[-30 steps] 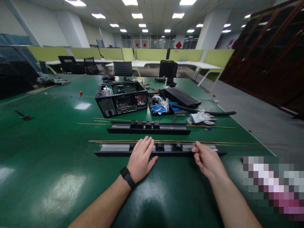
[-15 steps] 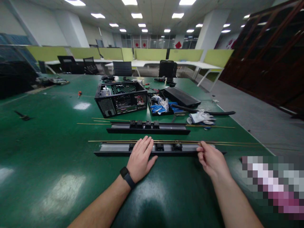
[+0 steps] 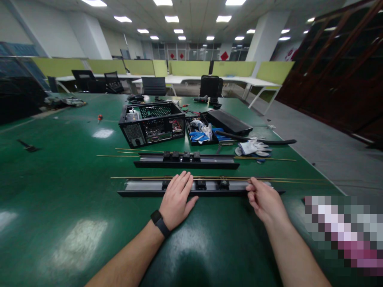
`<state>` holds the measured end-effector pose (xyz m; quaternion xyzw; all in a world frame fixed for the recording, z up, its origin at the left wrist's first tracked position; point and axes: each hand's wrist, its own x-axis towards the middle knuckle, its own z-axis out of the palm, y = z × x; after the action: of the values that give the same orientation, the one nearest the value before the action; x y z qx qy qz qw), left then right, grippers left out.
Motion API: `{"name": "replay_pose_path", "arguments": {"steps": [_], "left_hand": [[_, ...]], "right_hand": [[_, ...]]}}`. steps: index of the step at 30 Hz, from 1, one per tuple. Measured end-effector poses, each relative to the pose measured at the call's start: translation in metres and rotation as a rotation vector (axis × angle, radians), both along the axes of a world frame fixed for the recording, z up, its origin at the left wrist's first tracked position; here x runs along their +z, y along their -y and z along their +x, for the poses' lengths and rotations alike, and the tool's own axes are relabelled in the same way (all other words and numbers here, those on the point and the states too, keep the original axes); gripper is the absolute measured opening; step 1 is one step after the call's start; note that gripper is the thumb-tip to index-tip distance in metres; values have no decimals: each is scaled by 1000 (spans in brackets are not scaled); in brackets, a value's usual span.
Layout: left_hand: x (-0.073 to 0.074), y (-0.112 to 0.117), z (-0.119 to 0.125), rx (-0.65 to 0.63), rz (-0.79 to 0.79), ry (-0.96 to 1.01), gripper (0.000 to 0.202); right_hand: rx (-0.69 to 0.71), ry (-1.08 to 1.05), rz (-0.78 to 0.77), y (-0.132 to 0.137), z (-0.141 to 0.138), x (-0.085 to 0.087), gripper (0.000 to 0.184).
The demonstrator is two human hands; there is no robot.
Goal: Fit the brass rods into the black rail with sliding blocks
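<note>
My left hand point(image 3: 176, 203) lies flat, fingers stretched out, over the left part of the near black rail point(image 3: 212, 194). A watch is on that wrist. Under or against its fingertips run thin brass rods point(image 3: 209, 177) along the rail's back side. Black blocks point(image 3: 223, 184) sit in the rail's channel; one is partly covered by my left fingers. At the rail's right end, my right hand point(image 3: 265, 201) pinches one brass rod between thumb and forefinger. The rods reach past both ends of the rail.
Behind lies a second rail point(image 3: 187, 164) with several black blocks and brass rods. Farther back are an open computer case point(image 3: 152, 127), a tray with gloves point(image 3: 202, 133), a black panel point(image 3: 230, 121), white gloves point(image 3: 254, 148) and a black tube point(image 3: 278, 142) on the green table point(image 3: 74, 179).
My right hand has shifted slightly left along the rail, still pinching the rod. My left hand stays in place.
</note>
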<state>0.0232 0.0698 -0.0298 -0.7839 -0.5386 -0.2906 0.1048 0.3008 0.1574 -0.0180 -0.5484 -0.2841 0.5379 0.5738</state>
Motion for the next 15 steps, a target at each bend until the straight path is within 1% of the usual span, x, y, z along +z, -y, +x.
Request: {"name": "replay_pose_path", "arguments": {"steps": [2, 8, 15], "left_hand": [[0, 0, 0, -1, -1, 1, 65], [-1, 0, 0, 0, -4, 4, 63], [-2, -1, -1, -5, -2, 7, 65]], "right_hand": [[-8, 1, -5, -1, 0, 1, 32], [90, 15, -7, 4, -6, 2, 34], [14, -1, 4, 0, 3, 0, 30]]}}
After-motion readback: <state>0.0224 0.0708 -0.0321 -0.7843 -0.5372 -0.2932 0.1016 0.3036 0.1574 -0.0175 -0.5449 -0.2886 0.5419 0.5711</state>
